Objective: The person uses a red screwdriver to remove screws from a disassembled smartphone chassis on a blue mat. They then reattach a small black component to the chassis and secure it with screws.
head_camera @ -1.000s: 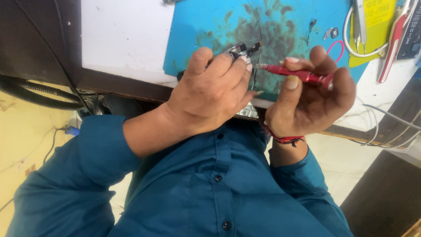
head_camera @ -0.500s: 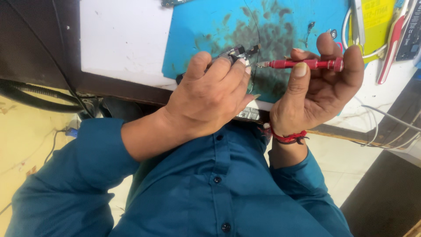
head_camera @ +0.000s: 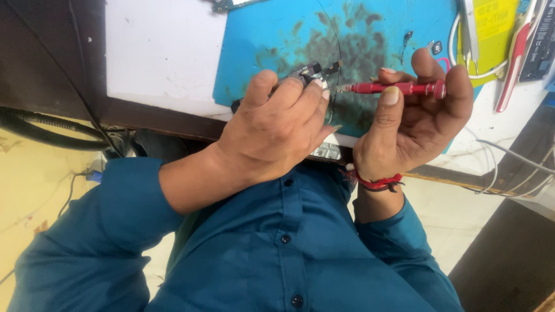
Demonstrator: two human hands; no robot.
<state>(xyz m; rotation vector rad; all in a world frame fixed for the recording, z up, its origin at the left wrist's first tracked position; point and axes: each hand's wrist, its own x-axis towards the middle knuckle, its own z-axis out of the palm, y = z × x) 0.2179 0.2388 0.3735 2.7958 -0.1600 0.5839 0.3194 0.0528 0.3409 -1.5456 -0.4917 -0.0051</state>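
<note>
— Anything moved? 
— Barely: right hand (head_camera: pixel 419 115) keeps pinching the red screwdriver (head_camera: pixel 393 88), tip left. 
— And the left hand (head_camera: pixel 277 130)? 
— Closed around a small dark part (head_camera: pixel 309 70) over the blue mat (head_camera: pixel 266 46).

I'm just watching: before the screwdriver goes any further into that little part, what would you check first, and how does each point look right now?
1. Left hand grips the small dark part firmly: ok.
2. Right hand holds the red screwdriver steadily: ok.
3. Screwdriver tip seated on a screw: cannot tell.
4. Part held over the blue mat: ok.
5. Loose thin wire near the part kept out of the way: cannot tell.
</note>
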